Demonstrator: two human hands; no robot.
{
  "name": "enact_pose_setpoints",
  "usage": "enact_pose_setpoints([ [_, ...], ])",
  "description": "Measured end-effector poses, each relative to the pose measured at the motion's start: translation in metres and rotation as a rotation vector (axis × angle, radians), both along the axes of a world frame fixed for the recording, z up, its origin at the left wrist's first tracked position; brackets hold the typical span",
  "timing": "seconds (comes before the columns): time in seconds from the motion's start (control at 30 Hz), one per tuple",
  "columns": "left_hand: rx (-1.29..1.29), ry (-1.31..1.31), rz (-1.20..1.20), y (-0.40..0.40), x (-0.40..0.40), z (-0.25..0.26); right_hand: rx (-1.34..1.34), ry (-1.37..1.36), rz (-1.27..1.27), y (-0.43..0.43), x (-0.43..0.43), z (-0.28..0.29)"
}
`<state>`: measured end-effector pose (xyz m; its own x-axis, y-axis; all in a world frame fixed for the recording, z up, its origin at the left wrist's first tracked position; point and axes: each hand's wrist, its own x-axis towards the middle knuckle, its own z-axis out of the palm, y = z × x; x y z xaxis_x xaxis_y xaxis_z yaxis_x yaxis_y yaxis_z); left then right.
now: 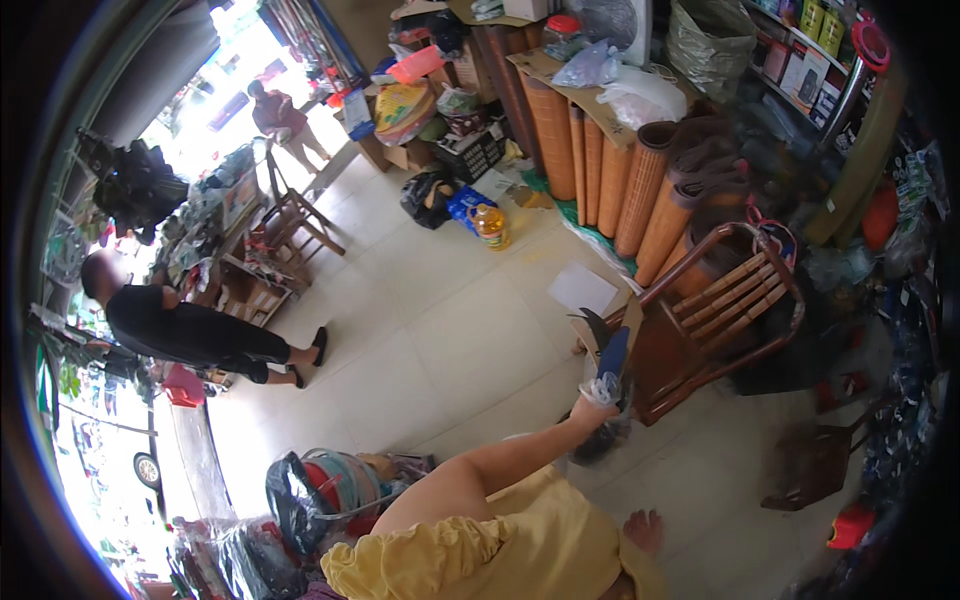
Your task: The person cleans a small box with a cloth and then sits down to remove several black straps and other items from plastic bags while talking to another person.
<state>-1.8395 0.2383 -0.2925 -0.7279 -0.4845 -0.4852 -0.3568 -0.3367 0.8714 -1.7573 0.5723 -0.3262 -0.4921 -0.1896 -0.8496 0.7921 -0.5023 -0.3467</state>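
Note:
My left hand (592, 411) is closed around the gathered neck of a clear plastic wrapping (601, 390). Above the grip rise a curved black piece (596, 328), a flat blue piece (615, 352) and a narrow tan strip; I cannot tell what they belong to. Below the hand hangs a dark bundle (600, 442), partly hidden by it. The held things overlap the near side of a brown wooden armchair (660, 349); contact cannot be made out. My right hand is out of view. My yellow garment (555, 517) and a bare foot (643, 529) show below.
Rolled bamboo mats (607, 180) stand behind the armchair. A cooking oil bottle (491, 227) and a black bag (427, 199) sit on the tiled floor. A person in black (187, 330) stands left; another person (281, 120) is outside. A dark stool (810, 465) lies right.

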Motion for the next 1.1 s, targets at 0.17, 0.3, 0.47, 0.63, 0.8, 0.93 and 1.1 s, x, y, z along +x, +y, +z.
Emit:
enact_pose_setpoints([
  [0.17,-0.264,-0.266,-0.154,0.012,-0.104,-0.038,0.300,0.008,-0.041,0.020,-0.003,0.021],
  [0.3,-0.064,-0.378,0.102,0.008,-0.144,-0.096,0.451,-0.095,-0.193,-0.002,-0.024,0.070],
  [0.47,-0.471,-0.406,-0.665,0.050,-0.227,-0.148,0.102,-0.061,-0.431,0.033,0.054,0.044],
  [0.63,0.636,-0.283,-0.054,0.107,-0.276,-0.182,0.582,0.014,-0.145,0.029,0.079,0.057],
  [0.8,0.667,-0.089,-0.324,0.114,-0.292,-0.209,0.466,-0.294,-0.540,0.076,0.073,0.064],
  [0.93,0.621,-0.393,-0.355,0.083,-0.266,-0.228,0.438,-0.305,-0.658,0.153,0.104,0.030],
  [1.1,0.171,-0.615,-0.382,0.218,-0.227,-0.179,0.505,-0.333,-0.708,0.300,0.123,0.005],
])
